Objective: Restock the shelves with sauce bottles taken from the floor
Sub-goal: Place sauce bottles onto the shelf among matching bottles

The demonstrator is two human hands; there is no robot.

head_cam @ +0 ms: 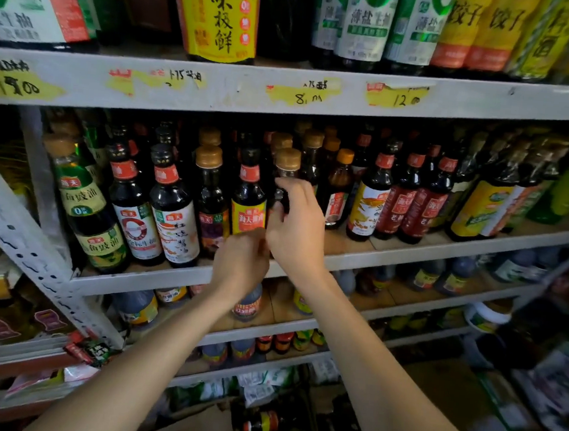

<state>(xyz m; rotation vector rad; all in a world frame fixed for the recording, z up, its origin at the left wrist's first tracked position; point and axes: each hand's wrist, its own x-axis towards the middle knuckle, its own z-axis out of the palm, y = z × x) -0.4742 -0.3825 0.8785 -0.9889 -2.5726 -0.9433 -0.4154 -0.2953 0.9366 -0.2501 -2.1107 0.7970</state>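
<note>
A dark sauce bottle with a gold cap stands at the front of the middle shelf, between a yellow-labelled bottle and an amber bottle. My right hand grips its shoulder and body, fingers curled round it. My left hand is curled at the bottle's base by the shelf edge; its fingers are hidden, and most of the bottle's label is covered by both hands.
Rows of dark sauce bottles fill the middle shelf left and right. Larger bottles stand on the shelf above, with torn yellow price tags on its edge. Lower shelves hold small jars. More bottles lie low by the floor.
</note>
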